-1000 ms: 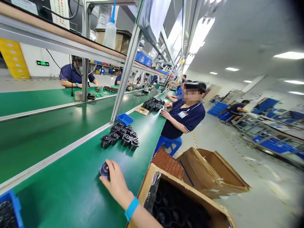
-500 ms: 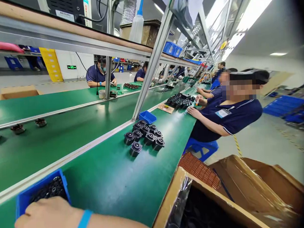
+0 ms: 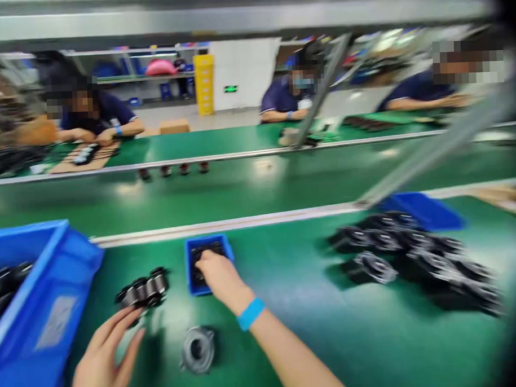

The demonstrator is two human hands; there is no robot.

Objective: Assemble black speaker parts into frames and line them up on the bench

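Note:
My right hand (image 3: 221, 276) reaches into a small blue bin (image 3: 188, 275) of small black parts (image 3: 215, 248). Its fingers are bent together at the parts, and their tips are hidden, so what they hold cannot be made out. My left hand (image 3: 103, 357) is open, thumb apart from the fingers, with its fingertips beside a short row of black and silver cylindrical parts (image 3: 145, 289). Between and below the hands, a round grey metal housing (image 3: 198, 349) with a central hole lies on the green bench (image 3: 282, 283).
A large blue crate (image 3: 71, 296) holding dark parts stands at left. A group of black round housings (image 3: 412, 244), blurred, sits at right by a blue tray (image 3: 423, 210). A slanted metal post (image 3: 429, 148) rises behind. Co-workers sit across the benches.
My view has swung from the right along the bench to face straight across it. My left hand and the grey housing have come into view. My right hand is still at the small bin.

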